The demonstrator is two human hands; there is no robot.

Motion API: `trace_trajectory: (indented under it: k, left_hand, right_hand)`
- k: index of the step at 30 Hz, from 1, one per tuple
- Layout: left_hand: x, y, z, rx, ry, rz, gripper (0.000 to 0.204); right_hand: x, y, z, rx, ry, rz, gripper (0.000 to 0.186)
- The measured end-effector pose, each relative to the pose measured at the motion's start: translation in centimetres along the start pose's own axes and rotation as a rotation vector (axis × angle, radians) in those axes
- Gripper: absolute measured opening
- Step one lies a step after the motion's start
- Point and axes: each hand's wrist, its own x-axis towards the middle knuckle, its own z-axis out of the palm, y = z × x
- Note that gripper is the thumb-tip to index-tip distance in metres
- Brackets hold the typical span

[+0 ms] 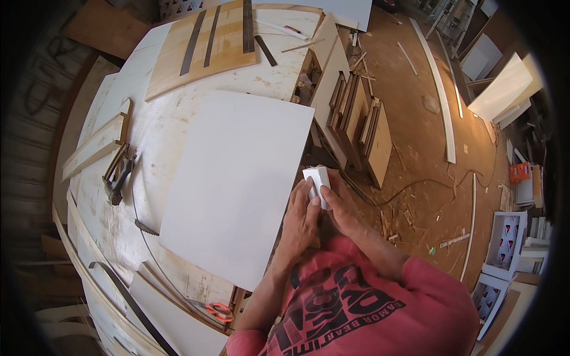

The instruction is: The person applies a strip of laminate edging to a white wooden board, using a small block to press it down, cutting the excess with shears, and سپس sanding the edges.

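Note:
Close to my body, at the right edge of the workbench, both hands are closed around a small white block-shaped thing point(320, 178); its exact kind is not clear. My left hand point(300, 218) grips its left side, with the thumb and fingertips against it. From the right, my right hand point(341, 204) wraps it, thumb on the near face. Just left of my hands, a large smooth white panel point(237, 172) lies flat and reaches the bench's edge.
The bench point(151, 172) also bears a wooden board with dark strips point(166, 62), a black-handled tool point(120, 181) with a cord, and orange-handled scissors point(219, 311). Upright boards point(356, 121) stand right of the bench. Scraps and a cable point(409, 187) lie on the brown floor.

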Motion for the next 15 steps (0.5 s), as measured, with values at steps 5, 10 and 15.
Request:
trace_trajectory:
  k: [5, 10, 15]
  left_hand:
    - [3.9, -4.7, -7.9, 0.63, 0.311, 0.039, 0.044]
    - [4.5, -11.9, -13.4, 1.11, 0.344, -0.158, 0.053]
    - [4.5, -12.1, -13.2, 1.141, 0.313, -0.153, 0.054]
  right_hand:
    - [6.8, 0.7, -3.9, -0.041, 0.171, 0.053, 0.059]
    - [17.0, 3.5, -7.8, -0.208, 0.359, 0.001, 0.049]
    - [19.3, 5.7, -7.0, -0.213, 0.407, -0.038, 0.049]
